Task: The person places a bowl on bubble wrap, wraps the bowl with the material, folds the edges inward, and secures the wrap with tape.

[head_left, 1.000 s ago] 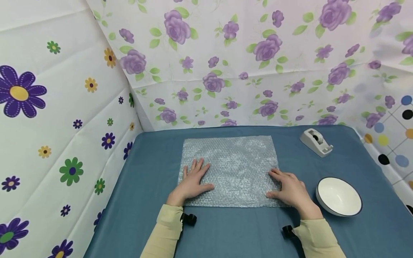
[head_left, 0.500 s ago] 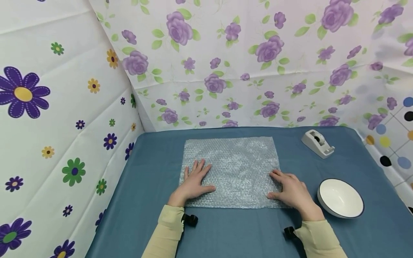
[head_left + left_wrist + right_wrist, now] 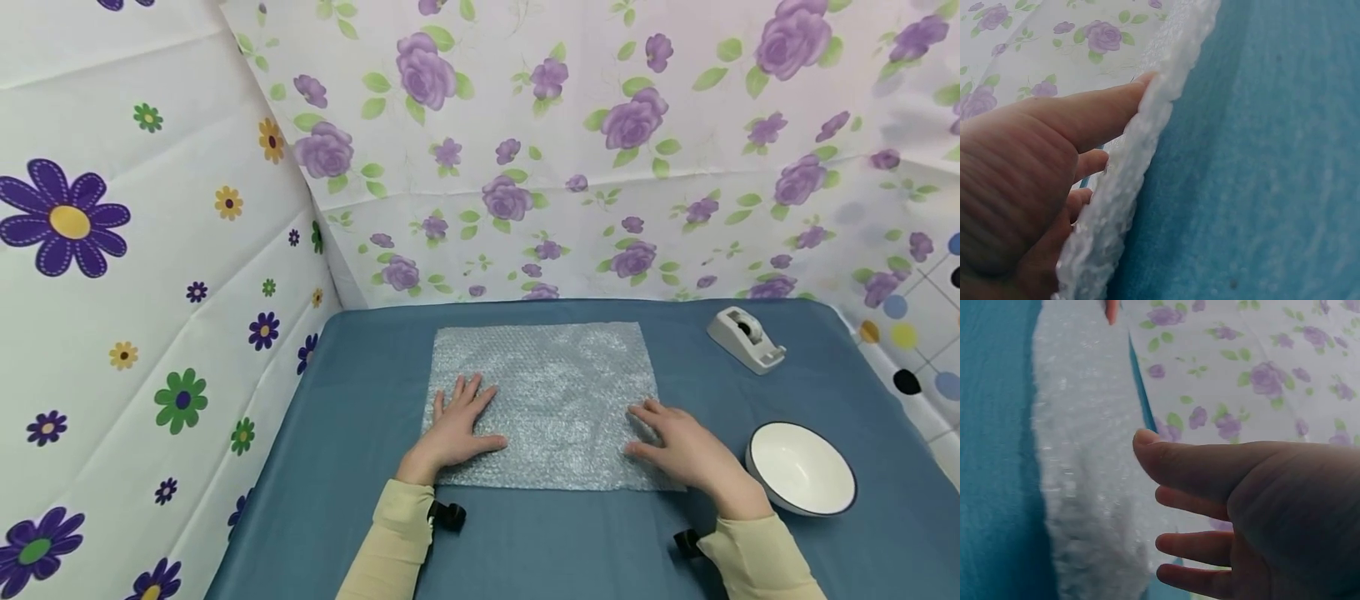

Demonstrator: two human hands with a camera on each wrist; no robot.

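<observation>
A sheet of clear bubble wrap (image 3: 562,392) lies flat on the blue tablecloth. My left hand (image 3: 459,435) rests on its left part with fingers spread and the thumb pointing inward. In the left wrist view, the left thumb lies along the near edge of the bubble wrap (image 3: 1119,181). At the right edge of the sheet is my right hand (image 3: 693,450), fingertips close over the wrap. The right wrist view shows the right hand (image 3: 1272,500) with thumb and fingers extended and nothing between them. Just right of that wrist stands a white bowl (image 3: 801,467) with a dark rim.
A white tape dispenser (image 3: 746,337) sits at the back right of the table. Flowered cloth (image 3: 510,150) hangs behind the table, and another patterned cloth (image 3: 180,333) runs down the left side. Blue tablecloth (image 3: 570,542) shows in front of the sheet.
The head view has shifted slightly, so everything appears a little farther right and lower. My right hand has eased slightly up and right off the wrap; my left hand stays on it.
</observation>
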